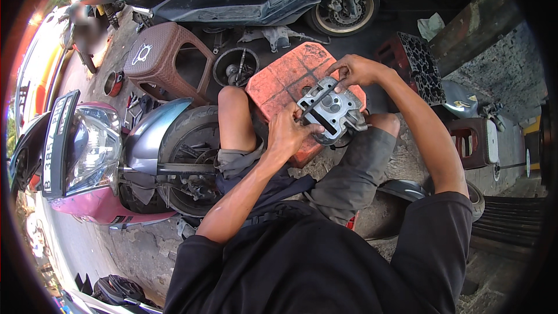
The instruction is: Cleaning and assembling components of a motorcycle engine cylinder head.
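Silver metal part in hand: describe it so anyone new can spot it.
Find the worn orange stand just above the picture's centre. Over its right side, between the left hand and right hand, is the silver metal part. Unlike the stand, this pale part has round recesses and a dark bar across its face.

The floor (145,250) carries an orange stool (282,81) and black bowl (219,70).

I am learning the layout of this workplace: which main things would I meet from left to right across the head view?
Small red round container, brown textured plastic stool, dark round basin, silver metal engine part, red-and-black plastic crate, dark-red and pale plastic stool.
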`<state>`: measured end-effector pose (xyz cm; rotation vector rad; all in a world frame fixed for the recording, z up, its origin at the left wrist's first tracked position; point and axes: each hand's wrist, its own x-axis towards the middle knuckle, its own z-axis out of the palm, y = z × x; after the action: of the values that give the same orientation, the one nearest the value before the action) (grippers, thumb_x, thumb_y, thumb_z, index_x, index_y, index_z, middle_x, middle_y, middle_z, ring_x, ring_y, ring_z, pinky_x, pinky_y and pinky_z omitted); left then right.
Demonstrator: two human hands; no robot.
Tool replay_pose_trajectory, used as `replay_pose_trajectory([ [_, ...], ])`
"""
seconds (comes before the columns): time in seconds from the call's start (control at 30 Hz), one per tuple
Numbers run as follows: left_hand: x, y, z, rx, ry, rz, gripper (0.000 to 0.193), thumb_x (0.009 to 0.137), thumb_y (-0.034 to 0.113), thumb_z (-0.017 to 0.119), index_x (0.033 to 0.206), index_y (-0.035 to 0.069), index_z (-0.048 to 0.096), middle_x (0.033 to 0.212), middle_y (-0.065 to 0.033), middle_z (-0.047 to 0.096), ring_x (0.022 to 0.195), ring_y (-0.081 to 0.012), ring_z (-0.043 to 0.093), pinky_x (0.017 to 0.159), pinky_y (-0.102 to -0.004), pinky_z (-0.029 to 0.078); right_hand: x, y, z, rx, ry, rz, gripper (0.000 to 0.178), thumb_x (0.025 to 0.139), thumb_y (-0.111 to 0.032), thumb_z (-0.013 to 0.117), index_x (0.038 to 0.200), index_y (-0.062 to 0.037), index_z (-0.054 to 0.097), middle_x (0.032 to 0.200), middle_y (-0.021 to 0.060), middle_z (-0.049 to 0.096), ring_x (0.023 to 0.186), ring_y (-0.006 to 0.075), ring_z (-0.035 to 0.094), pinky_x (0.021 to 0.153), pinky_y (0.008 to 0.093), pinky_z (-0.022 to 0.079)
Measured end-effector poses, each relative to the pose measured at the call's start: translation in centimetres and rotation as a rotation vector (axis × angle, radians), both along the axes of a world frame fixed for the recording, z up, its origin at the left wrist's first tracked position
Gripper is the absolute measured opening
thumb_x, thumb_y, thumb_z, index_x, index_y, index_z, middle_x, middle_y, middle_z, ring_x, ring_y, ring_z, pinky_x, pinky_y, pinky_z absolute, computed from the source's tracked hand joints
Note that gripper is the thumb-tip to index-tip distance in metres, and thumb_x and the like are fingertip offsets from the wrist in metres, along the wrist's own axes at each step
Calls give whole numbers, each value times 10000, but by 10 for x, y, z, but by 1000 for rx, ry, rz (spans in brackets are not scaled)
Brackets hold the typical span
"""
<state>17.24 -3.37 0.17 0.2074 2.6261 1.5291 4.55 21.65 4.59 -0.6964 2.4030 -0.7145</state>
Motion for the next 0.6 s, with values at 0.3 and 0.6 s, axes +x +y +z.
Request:
replay_pose_trajectory([
  [0.3,6,-5,-7,-61,8,-18,630,610,406,916,788,54,425,599,-80,551,526,-229,547,543,-364,472,6,4,-5,-35,39,-3,627,676,-263,865,1214,-22,648,747,86,663,670,163,596,643,327,468],
  [0.6,7,-9,-14,-142,157,75,666,652,327,914,968,5,426,741,-133,634,666,-231,633,630,-351,513,24,11,-21,-74,133,-73,576,807,-274,766,1299,-28,593,1118,182,655,1065,245,624,928,355,485],
])
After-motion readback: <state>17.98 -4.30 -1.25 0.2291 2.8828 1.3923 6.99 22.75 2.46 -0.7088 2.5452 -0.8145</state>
